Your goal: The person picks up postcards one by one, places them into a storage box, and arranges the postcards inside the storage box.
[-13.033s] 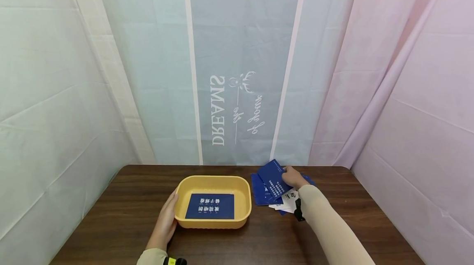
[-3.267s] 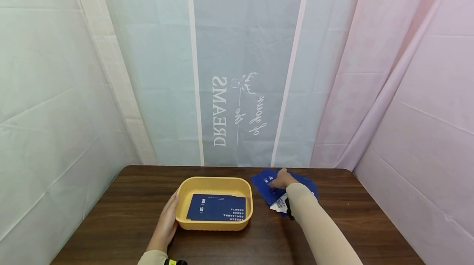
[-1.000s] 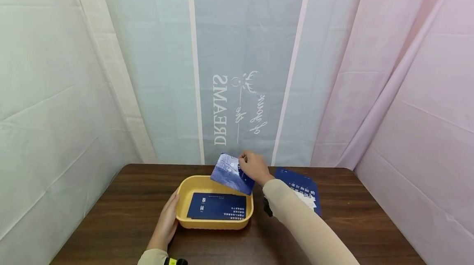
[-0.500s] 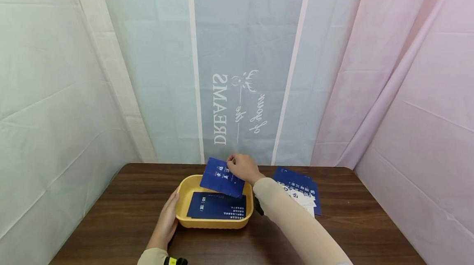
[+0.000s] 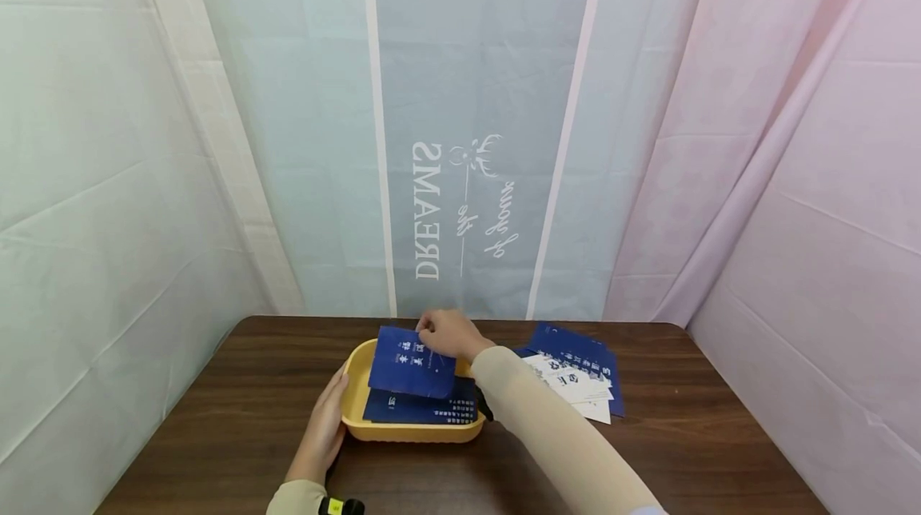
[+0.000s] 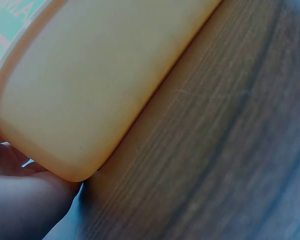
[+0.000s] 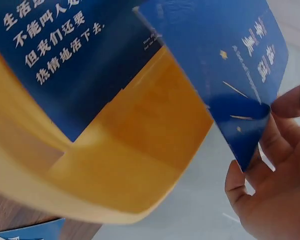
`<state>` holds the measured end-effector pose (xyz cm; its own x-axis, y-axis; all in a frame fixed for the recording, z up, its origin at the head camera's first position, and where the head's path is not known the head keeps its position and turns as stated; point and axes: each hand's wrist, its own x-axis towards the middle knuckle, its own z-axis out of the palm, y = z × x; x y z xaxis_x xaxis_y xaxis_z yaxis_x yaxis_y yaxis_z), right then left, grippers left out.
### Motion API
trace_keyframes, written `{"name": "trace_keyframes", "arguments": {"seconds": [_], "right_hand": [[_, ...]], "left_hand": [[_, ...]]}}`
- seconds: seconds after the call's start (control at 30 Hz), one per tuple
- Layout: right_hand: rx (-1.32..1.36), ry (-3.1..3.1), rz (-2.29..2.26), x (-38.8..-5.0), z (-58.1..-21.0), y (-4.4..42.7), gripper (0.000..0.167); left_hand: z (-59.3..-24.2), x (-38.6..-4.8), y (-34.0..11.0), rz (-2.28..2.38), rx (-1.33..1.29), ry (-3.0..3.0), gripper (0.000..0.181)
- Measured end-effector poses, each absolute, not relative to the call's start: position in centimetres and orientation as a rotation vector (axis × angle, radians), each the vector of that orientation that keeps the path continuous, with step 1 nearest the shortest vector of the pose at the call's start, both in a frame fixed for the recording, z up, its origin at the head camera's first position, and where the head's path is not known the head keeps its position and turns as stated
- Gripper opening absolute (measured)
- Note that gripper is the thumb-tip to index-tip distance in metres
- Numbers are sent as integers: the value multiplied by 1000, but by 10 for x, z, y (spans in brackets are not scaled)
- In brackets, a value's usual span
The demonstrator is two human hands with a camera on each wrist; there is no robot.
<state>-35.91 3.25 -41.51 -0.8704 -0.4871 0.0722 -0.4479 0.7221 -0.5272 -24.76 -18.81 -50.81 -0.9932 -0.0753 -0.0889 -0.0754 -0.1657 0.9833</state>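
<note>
Blue card (image 5: 412, 365) is hanging tilted over the yellow tray (image 5: 413, 433), right hand (image 5: 455, 336) is pinching its edge, right forearm (image 5: 561, 429) is slanting inward, left hand (image 5: 320, 423) is resting nearly straight-fingered against the tray's side

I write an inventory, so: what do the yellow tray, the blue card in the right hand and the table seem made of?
Yellow tray: probably plastic, smooth; rounded corners and even colour suggest moulding. Blue card: paper or thin cardboard, smooth, perhaps slightly glossy; thin edge, seemingly bent near the right hand. Table: wood or wood-look laminate, satin-looking; the brown grain fits both.
</note>
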Motion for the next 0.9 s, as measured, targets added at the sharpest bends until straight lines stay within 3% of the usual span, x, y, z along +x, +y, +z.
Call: {"name": "trace_keyframes", "arguments": {"seconds": [0.63,0.9], "right_hand": [[-784,2679,-580,-351,-425,10,9],[-731,2693,-438,-347,-430,4,28]], "left_hand": [[-510,-248,-190,2413,-143,2017,59],[-509,-247,-189,2403,-158,2017,58]]}}
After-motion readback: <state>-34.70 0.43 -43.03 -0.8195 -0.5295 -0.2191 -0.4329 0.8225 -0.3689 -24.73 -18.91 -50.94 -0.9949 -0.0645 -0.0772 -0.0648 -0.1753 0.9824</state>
